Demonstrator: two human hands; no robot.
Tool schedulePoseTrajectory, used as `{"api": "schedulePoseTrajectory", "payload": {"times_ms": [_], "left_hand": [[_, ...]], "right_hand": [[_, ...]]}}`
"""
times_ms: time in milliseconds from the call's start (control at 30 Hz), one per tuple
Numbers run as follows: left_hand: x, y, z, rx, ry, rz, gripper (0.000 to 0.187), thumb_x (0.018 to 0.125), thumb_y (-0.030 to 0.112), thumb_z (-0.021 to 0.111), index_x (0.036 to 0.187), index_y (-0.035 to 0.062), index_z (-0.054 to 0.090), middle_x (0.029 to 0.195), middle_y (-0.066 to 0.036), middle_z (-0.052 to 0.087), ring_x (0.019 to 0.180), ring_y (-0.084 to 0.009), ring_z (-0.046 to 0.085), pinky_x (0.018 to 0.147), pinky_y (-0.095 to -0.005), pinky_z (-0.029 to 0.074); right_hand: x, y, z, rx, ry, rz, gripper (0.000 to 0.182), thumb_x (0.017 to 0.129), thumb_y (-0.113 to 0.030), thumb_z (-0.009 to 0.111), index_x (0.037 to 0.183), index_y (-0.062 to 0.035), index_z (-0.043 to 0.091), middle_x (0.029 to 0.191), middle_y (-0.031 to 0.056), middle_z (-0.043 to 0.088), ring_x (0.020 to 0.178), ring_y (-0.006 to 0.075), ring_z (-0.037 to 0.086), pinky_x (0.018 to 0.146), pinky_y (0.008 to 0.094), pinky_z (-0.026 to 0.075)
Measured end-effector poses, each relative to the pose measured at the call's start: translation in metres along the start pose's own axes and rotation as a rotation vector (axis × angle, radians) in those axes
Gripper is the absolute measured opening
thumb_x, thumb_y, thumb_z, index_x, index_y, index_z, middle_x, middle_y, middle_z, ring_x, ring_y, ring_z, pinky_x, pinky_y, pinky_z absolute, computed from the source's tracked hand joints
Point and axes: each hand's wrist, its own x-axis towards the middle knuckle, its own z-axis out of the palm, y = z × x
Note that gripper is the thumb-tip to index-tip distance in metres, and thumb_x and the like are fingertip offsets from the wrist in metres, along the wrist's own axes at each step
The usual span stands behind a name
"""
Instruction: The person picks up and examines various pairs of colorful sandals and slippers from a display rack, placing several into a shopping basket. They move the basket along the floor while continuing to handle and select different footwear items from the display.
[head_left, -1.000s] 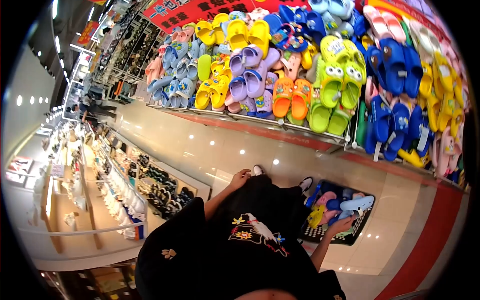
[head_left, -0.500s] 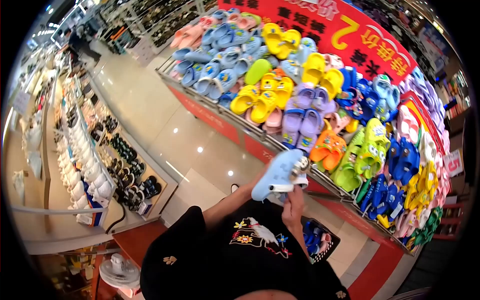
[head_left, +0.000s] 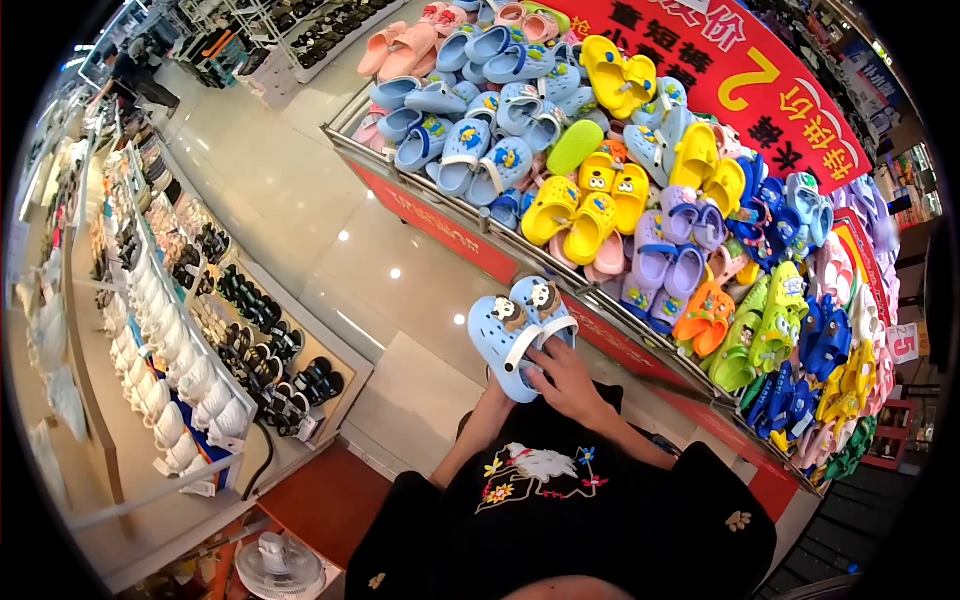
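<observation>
A pair of light blue clogs (head_left: pixel 508 332) with white-trimmed straps and dark-and-white cartoon charms is held up in front of my chest, toes pointing away from me. My left hand (head_left: pixel 490 408) grips the pair from below on the left; its fingers are mostly hidden behind the shoe. At the heel openings, the bent fingers of my right hand (head_left: pixel 566 378) press against the clogs, some reaching inside. Beyond them stands a metal-railed display bin (head_left: pixel 430 193) heaped with clogs, among them yellow clogs (head_left: pixel 590 226), purple clogs (head_left: pixel 664 270) and orange sandals (head_left: pixel 706 318).
A red sale sign (head_left: pixel 800 95) rises behind the bin. On the left, shelves hold white shoes (head_left: pixel 165 385) and dark sandals (head_left: pixel 270 365). A white fan (head_left: pixel 280 568) sits at lower left. Glossy tiled floor (head_left: pixel 330 225) runs between the displays. A person (head_left: pixel 140 80) is far off at upper left.
The clogs have turned from a side-on view to show their tops and charms, and moved left. My right hand has shifted to the heel openings. The camera view has also shifted.
</observation>
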Motion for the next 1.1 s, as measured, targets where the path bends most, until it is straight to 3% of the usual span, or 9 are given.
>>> {"api": "schedulePoseTrajectory", "payload": {"times_ms": [200, 367, 467, 600, 767, 900, 933, 1000, 1100], "left_hand": [[0.063, 0.092, 0.019, 0.021, 0.216, 0.113, 0.044, 0.096, 0.035, 0.037, 0.129, 0.0071, 0.043, 0.12, -0.008, 0.055, 0.107, -0.0199, 0.056, 0.09, -0.0368, 0.048], [0.107, 0.187, 0.056, 0.449, 0.202, 0.124, 0.049, 0.099, 0.038, 0.026, 0.138, 0.0082, 0.032, 0.136, -0.007, 0.042, 0.127, -0.0216, 0.038, 0.106, -0.041, 0.03], [0.128, 0.244, 0.061, 0.634, 0.077, 0.076, 0.049, 0.098, 0.039, 0.029, 0.134, 0.006, 0.036, 0.132, -0.01, 0.045, 0.122, -0.0231, 0.043, 0.101, -0.0386, 0.034], [0.139, 0.276, 0.055, 0.506, 0.323, 0.216, 0.049, 0.098, 0.039, 0.033, 0.13, 0.0035, 0.04, 0.125, -0.011, 0.051, 0.111, -0.0206, 0.051, 0.096, -0.0338, 0.039], [0.145, 0.283, -0.066, 0.527, 0.463, 0.15, 0.047, 0.097, 0.04, 0.035, 0.128, 0.0051, 0.042, 0.119, -0.011, 0.054, 0.106, -0.0202, 0.054, 0.091, -0.0331, 0.042], [0.085, 0.25, -0.243, 1.309, 0.836, -0.063, 0.039, 0.095, 0.034, 0.043, 0.112, 0.0009, 0.055, 0.098, -0.009, 0.063, 0.084, -0.0188, 0.06, 0.077, -0.0323, 0.046], [0.053, 0.223, -0.345, 1.487, 0.793, -0.158, 0.035, 0.094, 0.029, 0.046, 0.109, -0.0003, 0.056, 0.095, -0.011, 0.064, 0.083, -0.0213, 0.06, 0.076, -0.0341, 0.047], [0.02, 0.216, -0.375, 1.528, 0.738, -0.364, 0.035, 0.094, 0.03, 0.047, 0.11, 0.0004, 0.055, 0.096, -0.011, 0.064, 0.083, -0.0215, 0.06, 0.075, -0.0345, 0.047], [0.011, 0.226, -0.378, 1.417, 0.714, -0.452, 0.035, 0.093, 0.03, 0.047, 0.111, 0.0015, 0.055, 0.096, -0.011, 0.063, 0.083, -0.0217, 0.06, 0.074, -0.0351, 0.047]], "right_hand": [[0.115, 0.023, 0.021, 0.239, 0.185, -0.018, 0.028, 0.083, -0.017, 0.058, 0.106, -0.0002, 0.061, 0.093, 0.0163, 0.058, 0.088, 0.0326, 0.056, 0.077, 0.0382, 0.044], [0.238, 0.031, 0.008, 0.489, 0.32, 0.137, 0.029, 0.087, -0.015, 0.055, 0.111, 0.0006, 0.059, 0.094, 0.0174, 0.059, 0.081, 0.031, 0.058, 0.069, 0.0312, 0.046], [0.314, 0.043, -0.005, 0.561, 0.441, 0.153, 0.028, 0.09, -0.017, 0.053, 0.112, 0.0002, 0.059, 0.091, 0.0184, 0.062, 0.078, 0.0268, 0.063, 0.068, 0.0314, 0.047], [0.419, 0.059, -0.027, 0.58, 0.557, 0.112, 0.034, 0.091, -0.023, 0.052, 0.116, -0.0008, 0.057, 0.081, 0.0199, 0.063, 0.071, 0.0277, 0.064, 0.064, 0.0332, 0.047], [0.516, 0.096, -0.029, 0.353, 0.457, 0.202, 0.04, 0.087, -0.033, 0.053, 0.113, -0.0044, 0.06, 0.087, 0.0193, 0.064, 0.077, 0.0356, 0.062, 0.069, 0.0399, 0.047], [0.523, 0.092, -0.031, 0.344, 0.478, 0.174, 0.031, 0.086, -0.027, 0.054, 0.106, -0.0053, 0.062, 0.1, 0.0165, 0.064, 0.092, 0.0349, 0.06, 0.082, 0.0401, 0.046], [0.518, 0.094, -0.027, 0.337, 0.482, 0.19, 0.031, 0.086, -0.027, 0.054, 0.106, -0.0053, 0.062, 0.1, 0.0165, 0.064, 0.092, 0.0349, 0.06, 0.082, 0.0401, 0.046], [0.505, 0.102, -0.015, 0.289, 0.614, -0.011, 0.024, 0.087, -0.02, 0.055, 0.104, -0.0055, 0.062, 0.107, 0.0161, 0.062, 0.097, 0.0354, 0.058, 0.085, 0.04, 0.045], [0.467, 0.108, 0.001, 0.313, 0.595, 0.113, 0.021, 0.087, -0.015, 0.056, 0.103, -0.0034, 0.061, 0.109, 0.0147, 0.061, 0.101, 0.0323, 0.058, 0.087, 0.0361, 0.044]]}}
